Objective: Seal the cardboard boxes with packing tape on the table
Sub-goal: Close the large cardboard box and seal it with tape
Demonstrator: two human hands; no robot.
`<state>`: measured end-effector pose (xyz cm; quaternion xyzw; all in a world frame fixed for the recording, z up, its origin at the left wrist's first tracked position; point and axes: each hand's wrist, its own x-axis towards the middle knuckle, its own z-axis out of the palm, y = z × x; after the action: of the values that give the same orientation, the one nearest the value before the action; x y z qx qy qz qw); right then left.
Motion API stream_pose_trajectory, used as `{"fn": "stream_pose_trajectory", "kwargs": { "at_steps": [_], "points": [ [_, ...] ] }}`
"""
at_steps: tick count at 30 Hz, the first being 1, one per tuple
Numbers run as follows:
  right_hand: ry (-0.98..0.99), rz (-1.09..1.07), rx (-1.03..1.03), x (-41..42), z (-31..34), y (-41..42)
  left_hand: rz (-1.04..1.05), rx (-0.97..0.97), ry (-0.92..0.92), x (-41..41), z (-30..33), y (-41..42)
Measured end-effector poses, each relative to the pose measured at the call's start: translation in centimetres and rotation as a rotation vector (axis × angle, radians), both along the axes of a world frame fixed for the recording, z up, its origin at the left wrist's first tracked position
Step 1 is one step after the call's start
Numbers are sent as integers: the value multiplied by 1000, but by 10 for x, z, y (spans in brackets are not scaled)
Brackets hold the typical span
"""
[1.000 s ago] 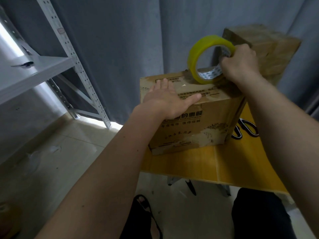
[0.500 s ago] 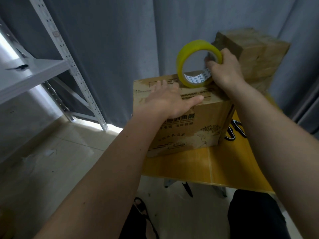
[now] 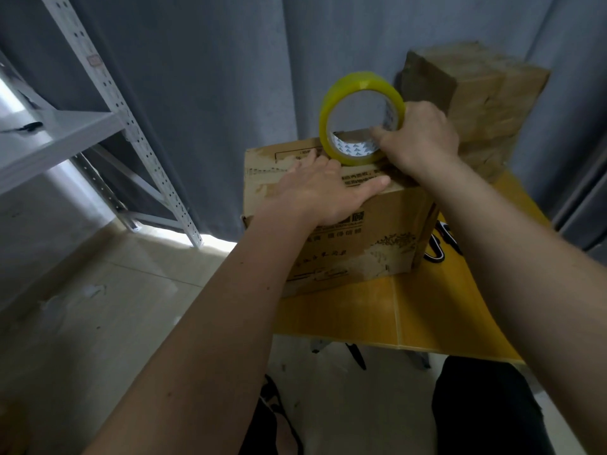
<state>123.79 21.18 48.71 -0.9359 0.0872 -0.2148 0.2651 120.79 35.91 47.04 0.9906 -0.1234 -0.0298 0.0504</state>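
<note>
A printed brown cardboard box stands on the yellow table. My left hand lies flat on the box's top near its front edge, fingers straight and pressing down. My right hand grips a yellowish roll of packing tape by its right side, thumb inside the core. The roll stands upright on edge on the far part of the box top. Any tape strip on the box is hidden by my hands.
Several taped brown boxes are stacked at the table's far right. A grey curtain hangs behind. A white metal shelf rack stands on the left over a tiled floor. My dark-trousered legs are below the table edge.
My right hand has drawn the tape roll leftward along the box top, closer to my left hand. My left hand stays pressed flat on the box.
</note>
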Motion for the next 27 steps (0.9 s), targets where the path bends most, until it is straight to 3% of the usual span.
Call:
{"fn": "stream_pose_trajectory", "kwargs": {
  "at_steps": [11,27],
  "points": [
    [45,19,178,5,14,-16,15,12,41,-4,2,-5],
    [-77,-96,328,1,4,-29,35,7,45,-3,2,-8]
  ]
}}
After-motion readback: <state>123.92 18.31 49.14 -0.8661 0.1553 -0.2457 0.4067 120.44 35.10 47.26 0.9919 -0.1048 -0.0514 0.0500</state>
